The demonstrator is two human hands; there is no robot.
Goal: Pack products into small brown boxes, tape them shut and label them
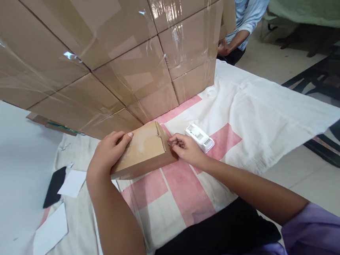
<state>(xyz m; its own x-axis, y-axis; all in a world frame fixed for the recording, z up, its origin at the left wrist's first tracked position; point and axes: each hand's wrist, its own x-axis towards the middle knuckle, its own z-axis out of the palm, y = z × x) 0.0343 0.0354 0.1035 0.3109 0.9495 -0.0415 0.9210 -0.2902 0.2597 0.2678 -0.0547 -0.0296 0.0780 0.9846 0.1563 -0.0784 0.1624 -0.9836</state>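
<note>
A small brown cardboard box (140, 148) lies on the cloth in front of me. My left hand (111, 152) grips its left end, the thumb on top and the other fingers partly hidden at the far side. At the right end, my right hand (185, 146) is closed with fingertips pinched against the end face by the flap edge. What sits between those fingertips is too small to make out. Just beyond the right hand is a white plastic device (200, 137) with a recessed window, lying on the cloth.
A tall stack of taped cartons (135, 67) wrapped in clear film stands behind the box. On the left lie a black phone-like slab (55, 187) and white papers (72, 183). A pink-and-white cloth (190, 193) covers the surface. Another person's hand (225, 48) shows behind the stack.
</note>
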